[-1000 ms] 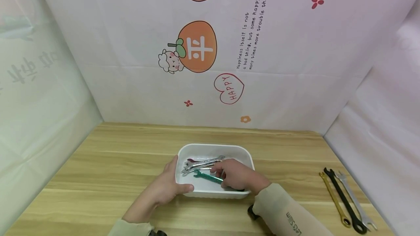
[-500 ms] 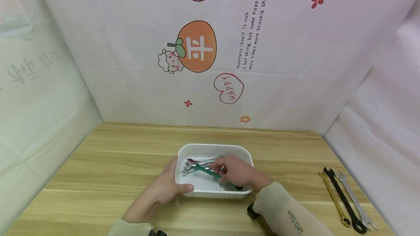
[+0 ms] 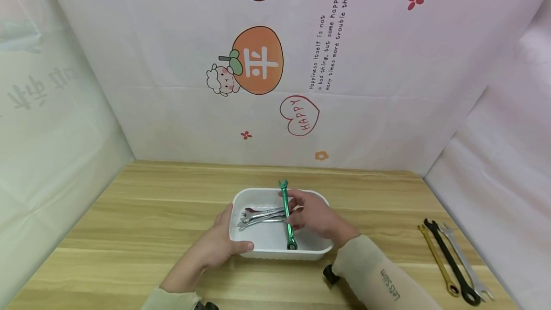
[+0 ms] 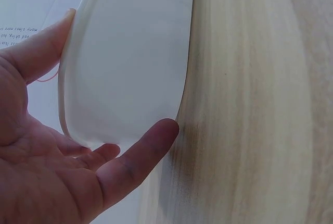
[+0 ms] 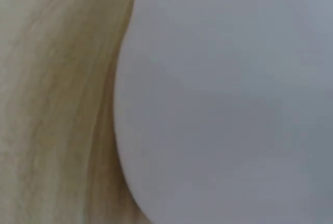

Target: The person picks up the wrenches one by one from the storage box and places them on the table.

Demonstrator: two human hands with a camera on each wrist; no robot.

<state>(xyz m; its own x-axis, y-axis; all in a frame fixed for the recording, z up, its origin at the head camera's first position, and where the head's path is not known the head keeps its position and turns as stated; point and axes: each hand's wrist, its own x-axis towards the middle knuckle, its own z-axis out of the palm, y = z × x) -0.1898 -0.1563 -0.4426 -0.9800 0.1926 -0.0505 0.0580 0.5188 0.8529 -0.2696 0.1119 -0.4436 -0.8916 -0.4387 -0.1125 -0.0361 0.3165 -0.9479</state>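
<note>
While the pale wooden worktop [image 3: 142, 214] runs bare to my left and behind the tub, it is walled at the back and both sides by a white printed backdrop [image 3: 387, 85], so the open room lies mostly to the left and along the near edge. On it, near the middle, sits the white rectangular plastic tub [image 3: 258, 196] with rounded corners. My left hand [image 3: 215, 248] holds its near left corner, thumb over the rim and fingers curled along the outer wall; the left wrist view shows my thumb [image 4: 41, 47] and a finger [image 4: 140, 153] pressed against the smooth white side. My right hand [image 3: 316, 216] is over the right half of the tub, its grip pinched on the shaft of a slim green metal wrench [image 3: 287, 216]. That wrench is lifted and stands nearly upright in the head view, its open end above the far rim and its ring end low near the front wall. Inside the tub, just left of it, lie a few silver wrenches [image 3: 258, 215] in a loose bundle. Well apart, by the right edge, three long wrenches lie side by side: gold [image 3: 436, 260], black [image 3: 452, 264], silver [image 3: 467, 264]. The right wrist view shows only blurred white plastic and wood.
</note>
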